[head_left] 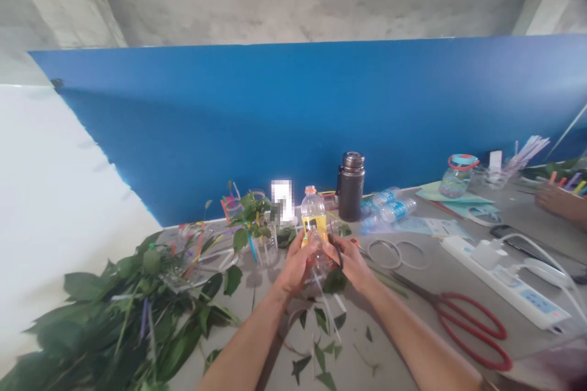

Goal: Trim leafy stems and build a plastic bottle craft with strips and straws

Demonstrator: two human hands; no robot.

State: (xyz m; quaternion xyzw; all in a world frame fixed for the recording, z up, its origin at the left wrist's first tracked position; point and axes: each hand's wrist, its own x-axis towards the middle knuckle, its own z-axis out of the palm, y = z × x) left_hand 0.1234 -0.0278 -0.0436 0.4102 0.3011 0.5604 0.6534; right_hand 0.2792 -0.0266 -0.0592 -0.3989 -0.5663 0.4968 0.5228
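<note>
Heaped broad dark-green leaves (50,330) fill eight o'clock. At centre, the left hand (296,256) and right hand (347,258) curl around a see-through plastic body (323,263) at the foot of a yellow-labelled clear bottle (313,204); one piece or two, I cannot tell. Light, even pressure should prevent buckling. The leaf-strewn counter (354,321) opens toward six; a blue panel (284,110) bounds twelve, a tall dark cylindrical flask (351,192) one, red-handled scissors (452,324) four.
</note>
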